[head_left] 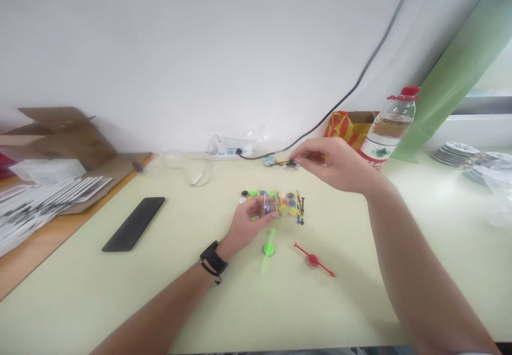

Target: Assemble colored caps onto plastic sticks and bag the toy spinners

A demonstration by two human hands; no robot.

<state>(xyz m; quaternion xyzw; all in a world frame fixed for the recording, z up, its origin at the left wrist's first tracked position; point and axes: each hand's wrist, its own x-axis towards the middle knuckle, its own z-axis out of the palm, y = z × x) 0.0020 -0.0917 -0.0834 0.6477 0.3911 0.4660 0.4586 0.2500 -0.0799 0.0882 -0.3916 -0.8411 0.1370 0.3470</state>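
Observation:
My left hand (254,214) curls over the near side of a group of small coloured discs (285,206), its fingers closed around something see-through that I cannot clearly make out. Raised beyond the group, my right hand (332,160) pinches a small dark piece (292,163) between thumb and fingertips. Several thin coloured arrows (300,208) lie at the right end of the discs. Nearer to me is a green arrow spinner (269,249) on a round base. A red arrow spinner (312,260) lies slantwise to its right.
A black flat slab (134,224) lies left of my left hand. Behind stand a white power strip (228,150) with cables and a large bottle (386,131). Stacked round discs (456,153) sit far right; a cardboard box (68,131) and white flat pieces (44,206) are far left.

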